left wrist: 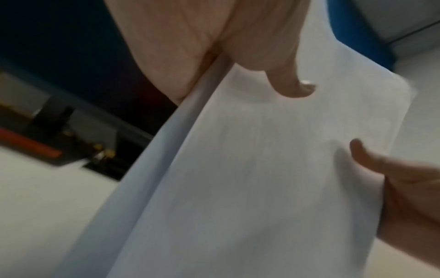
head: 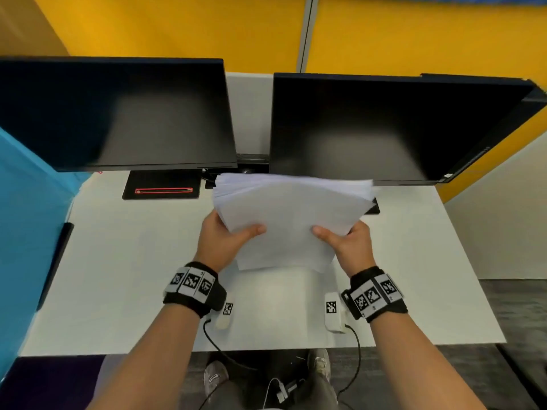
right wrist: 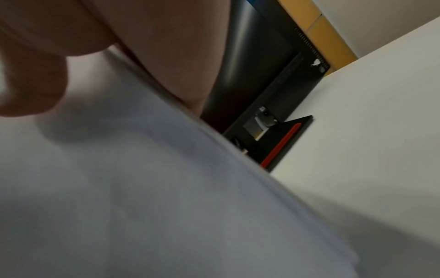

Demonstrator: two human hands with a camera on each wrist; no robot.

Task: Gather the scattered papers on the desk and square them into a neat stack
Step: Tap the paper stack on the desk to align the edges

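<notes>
A thick stack of white papers (head: pixel 291 220) is held up on edge over the middle of the white desk (head: pixel 124 276), tilted back toward the monitors. Its top edge is fanned and uneven. My left hand (head: pixel 228 236) grips the stack's left side, thumb across the front sheet. My right hand (head: pixel 344 241) grips the right side the same way. In the left wrist view the papers (left wrist: pixel 250 169) fill the frame, with my left thumb pressing on the front sheet and my right hand's thumb (left wrist: pixel 364 156) at the right. The right wrist view shows the papers (right wrist: pixel 142 188) under my thumb. The fingers behind the stack are hidden.
Two dark monitors (head: pixel 118 113) (head: pixel 384 128) stand at the back of the desk, their black bases (head: pixel 162 187) just behind the papers. A blue partition (head: pixel 26 217) borders the left side. Yellow panels (head: pixel 177 25) rise behind. The desk's front edge (head: pixel 266 349) lies near my wrists.
</notes>
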